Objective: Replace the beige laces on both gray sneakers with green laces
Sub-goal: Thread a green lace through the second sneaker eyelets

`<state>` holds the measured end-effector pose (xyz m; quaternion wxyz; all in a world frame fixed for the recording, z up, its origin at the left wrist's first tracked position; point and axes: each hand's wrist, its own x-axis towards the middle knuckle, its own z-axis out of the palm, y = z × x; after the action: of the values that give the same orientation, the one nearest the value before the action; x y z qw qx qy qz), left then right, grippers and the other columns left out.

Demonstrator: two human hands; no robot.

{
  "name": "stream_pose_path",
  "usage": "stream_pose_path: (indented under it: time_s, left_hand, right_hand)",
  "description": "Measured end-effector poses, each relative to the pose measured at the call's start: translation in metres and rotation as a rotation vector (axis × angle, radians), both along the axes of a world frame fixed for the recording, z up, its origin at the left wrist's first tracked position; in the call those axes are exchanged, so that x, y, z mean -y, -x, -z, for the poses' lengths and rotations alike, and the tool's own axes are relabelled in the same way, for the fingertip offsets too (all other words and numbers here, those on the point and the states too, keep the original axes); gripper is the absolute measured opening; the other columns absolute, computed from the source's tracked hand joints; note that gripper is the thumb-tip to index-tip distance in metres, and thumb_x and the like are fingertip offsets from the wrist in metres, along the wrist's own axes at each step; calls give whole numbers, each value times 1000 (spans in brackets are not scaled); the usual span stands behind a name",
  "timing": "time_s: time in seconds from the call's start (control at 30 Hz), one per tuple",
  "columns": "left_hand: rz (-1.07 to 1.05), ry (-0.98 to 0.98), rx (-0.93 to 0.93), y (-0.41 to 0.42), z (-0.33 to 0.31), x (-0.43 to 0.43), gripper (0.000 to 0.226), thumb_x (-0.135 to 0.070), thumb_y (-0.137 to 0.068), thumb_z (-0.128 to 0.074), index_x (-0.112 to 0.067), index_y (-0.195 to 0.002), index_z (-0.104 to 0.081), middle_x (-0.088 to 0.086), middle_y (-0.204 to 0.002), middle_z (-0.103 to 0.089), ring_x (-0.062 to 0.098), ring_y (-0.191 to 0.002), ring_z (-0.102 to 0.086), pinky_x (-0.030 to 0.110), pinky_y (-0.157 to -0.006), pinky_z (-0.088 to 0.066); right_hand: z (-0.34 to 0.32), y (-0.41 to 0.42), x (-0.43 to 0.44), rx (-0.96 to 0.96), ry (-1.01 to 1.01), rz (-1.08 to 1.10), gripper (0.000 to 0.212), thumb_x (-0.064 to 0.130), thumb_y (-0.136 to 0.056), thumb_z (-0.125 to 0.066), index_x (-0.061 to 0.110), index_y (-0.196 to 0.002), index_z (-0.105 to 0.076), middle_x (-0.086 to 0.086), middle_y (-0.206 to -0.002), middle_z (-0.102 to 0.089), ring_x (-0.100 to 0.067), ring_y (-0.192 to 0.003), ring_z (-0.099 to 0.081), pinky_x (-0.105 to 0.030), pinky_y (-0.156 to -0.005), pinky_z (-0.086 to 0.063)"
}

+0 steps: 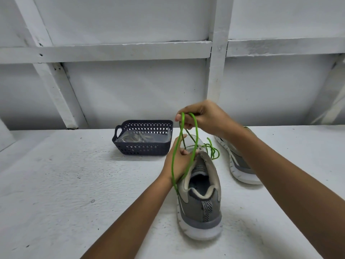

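Observation:
A gray sneaker (200, 199) stands on the white table, heel toward me. A green lace (176, 156) runs up from its eyelets in a long loop. My right hand (203, 116) pinches the top of that loop above the shoe. My left hand (177, 161) grips the sneaker's left side near the tongue, its fingers curled at the eyelets with the lace hanging across its back. More green lace (213, 150) lies loose by the toe. The second gray sneaker (240, 163) lies on its side to the right, partly hidden by my right forearm.
A dark plastic basket (143, 146) sits at the back left of the shoe, holding beige laces (136, 137). A white wall with beams rises behind the table (65, 184).

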<state>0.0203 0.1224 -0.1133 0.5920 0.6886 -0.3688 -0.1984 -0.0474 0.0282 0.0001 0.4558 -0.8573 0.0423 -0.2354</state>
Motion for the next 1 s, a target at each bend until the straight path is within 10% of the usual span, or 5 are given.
stream_pose_path:
  time_s: [0.2, 0.3, 0.5, 1.0]
  left_hand:
    - [-76, -125, 43, 3, -8, 2, 29, -31, -97, -48, -9, -97, -67, 9, -83, -66, 19, -76, -57, 33, -70, -45]
    - [-115, -89, 50, 4, -5, 1, 33, -26, -99, -44, -4, -85, -65, 13, -77, -65, 20, -71, -54, 34, -69, -43]
    - [-97, -43, 34, 2, 2, 3, 30, -22, -100, -43, -24, -76, -61, -6, -65, -57, 13, -64, -51, 31, -72, -45]
    - [-89, -38, 31, 0, 6, 3, 31, -23, -100, -43, -28, -75, -61, -5, -66, -56, 16, -66, -50, 29, -68, -42]
  right_hand:
    - [0, 12, 8, -406, -21, -240, 31, 2, -90, -59, 21, -114, -63, 2, -81, -70, -7, -70, -65, -21, -73, -56]
    - [11, 2, 33, -542, 189, 49, 32, -2, -94, -49, 10, -121, -62, 1, -81, -67, -10, -68, -67, -14, -59, -53]
    - [60, -20, 62, -962, 470, 358, 21, -3, -86, -43, -2, -72, -57, -18, -70, -63, -28, -54, -62, -30, -47, -52]
    - [70, -53, 83, -861, 337, 496, 13, 1, -88, -50, 0, -76, -53, -9, -69, -54, -26, -68, -53, -21, -49, -39]
